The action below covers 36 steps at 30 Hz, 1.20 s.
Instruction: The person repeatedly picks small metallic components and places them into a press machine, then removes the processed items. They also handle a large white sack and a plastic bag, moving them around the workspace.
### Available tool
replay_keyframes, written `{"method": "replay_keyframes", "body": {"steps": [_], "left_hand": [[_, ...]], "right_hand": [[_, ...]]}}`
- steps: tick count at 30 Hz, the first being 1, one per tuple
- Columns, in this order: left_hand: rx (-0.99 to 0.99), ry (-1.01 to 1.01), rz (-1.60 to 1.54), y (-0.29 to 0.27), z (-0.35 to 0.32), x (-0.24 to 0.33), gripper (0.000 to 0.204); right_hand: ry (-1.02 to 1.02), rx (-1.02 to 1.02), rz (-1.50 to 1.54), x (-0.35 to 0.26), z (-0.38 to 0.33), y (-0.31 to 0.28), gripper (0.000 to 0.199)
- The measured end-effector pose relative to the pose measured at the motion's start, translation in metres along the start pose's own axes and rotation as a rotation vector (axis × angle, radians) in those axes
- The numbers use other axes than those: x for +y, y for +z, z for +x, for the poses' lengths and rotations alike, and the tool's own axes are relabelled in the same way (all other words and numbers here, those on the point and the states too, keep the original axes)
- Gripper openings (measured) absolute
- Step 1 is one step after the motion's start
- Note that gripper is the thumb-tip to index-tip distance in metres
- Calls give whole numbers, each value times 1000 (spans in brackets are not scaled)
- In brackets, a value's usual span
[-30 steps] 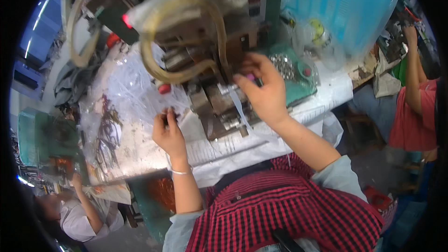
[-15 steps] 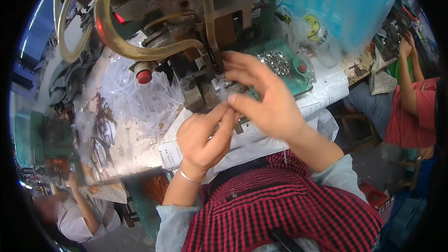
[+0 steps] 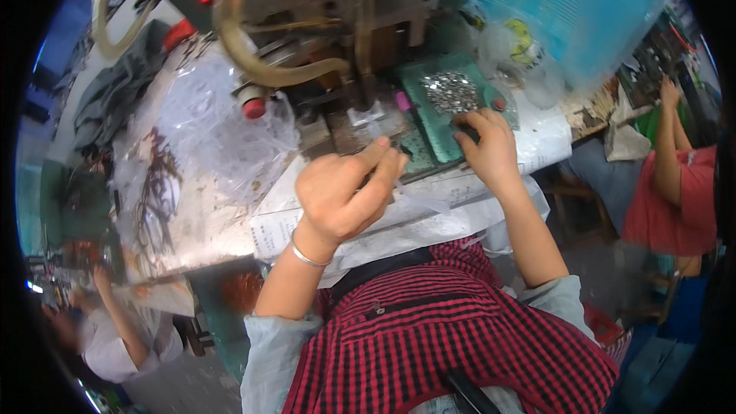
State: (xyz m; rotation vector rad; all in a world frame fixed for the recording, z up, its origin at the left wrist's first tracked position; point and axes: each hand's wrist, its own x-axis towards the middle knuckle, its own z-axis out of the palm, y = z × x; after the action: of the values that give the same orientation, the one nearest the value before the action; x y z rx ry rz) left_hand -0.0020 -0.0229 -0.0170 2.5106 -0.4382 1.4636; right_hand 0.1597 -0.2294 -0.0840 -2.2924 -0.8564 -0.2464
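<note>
In the head view, the strip (image 3: 423, 200) is thin, narrow, pale and half clear, like soft plastic. It lies in front of the machine (image 3: 307, 15), on the side of the person, and slants down to the right over the white paper (image 3: 276, 231). Its far end goes behind the fingers, so its full length cannot be told.

The left hand (image 3: 349, 188) is just before the machine, with its back turned up. Its thumb and index finger are brought close together, and they pinch the strip where it comes out beside them. The fingertips point to the small bright metal block (image 3: 366, 114) at the foot of the machine, and they are near it. A bracelet (image 3: 308, 251) is on this wrist.

The right hand (image 3: 491, 146) is to the right of the machine, at the near part of the green tray (image 3: 431, 126). Its fingers are bent, and the thumb stays a little apart from them. Something dark shows at the fingertips; I cannot tell if it is grasped or only shadow.

In the tray, right of the machine, is a heap of shiny metal parts (image 3: 451, 92). Left of the machine are a red button (image 3: 254, 108) and a pile of clear plastic (image 3: 218, 126).
</note>
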Motion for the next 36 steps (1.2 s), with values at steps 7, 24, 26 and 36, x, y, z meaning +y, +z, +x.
{"method": "replay_keyframes", "body": {"steps": [7, 24, 26, 36], "left_hand": [[-94, -279, -46, -45, -43, 45, 32], [-819, -1080, 739, -154, -153, -99, 21], [-759, -1293, 412, -165, -107, -77, 35], [20, -1087, -706, -109, -62, -61, 38]], "right_hand": [[-100, 91, -174, 7, -5, 17, 10], [-97, 329, -6, 15, -6, 2, 16], [76, 342, 44, 30, -33, -18, 15], [-303, 301, 506, -92, 35, -26, 15]]}}
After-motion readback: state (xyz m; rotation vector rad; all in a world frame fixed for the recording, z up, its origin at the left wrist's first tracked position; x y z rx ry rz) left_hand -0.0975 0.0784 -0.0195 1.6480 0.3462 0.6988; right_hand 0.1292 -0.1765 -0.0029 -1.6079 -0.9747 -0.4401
